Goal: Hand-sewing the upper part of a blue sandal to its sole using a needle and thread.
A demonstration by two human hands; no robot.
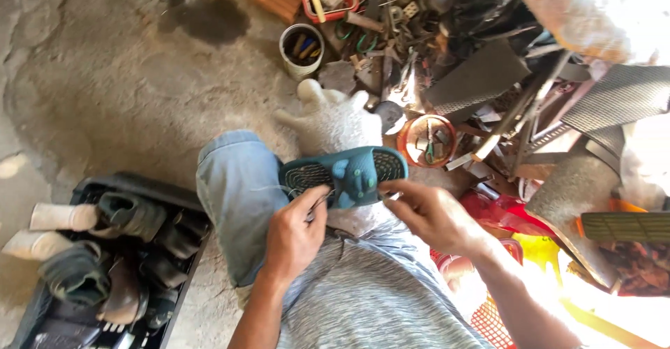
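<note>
Teal sandal [345, 174] rests sole-up on the knee. Left hand [293, 237] pinches a tool at the sole; right hand [433, 213] grips the near right edge. Steady it; work slowly.

The bare concrete floor [105, 77] carries everything here. Down to the left of the left hand's grip [293, 234] sits a black tray [150, 185] packed with worn dark shoes, two pale rolled pieces beside it. Well above that grip stands a white tin [301, 50] of tools near a dark stain [206, 19]. Up and right of the right hand's grip [429, 213] lies an orange dish [427, 140] amid heaped scrap metal and mesh sheets [481, 77].
</note>
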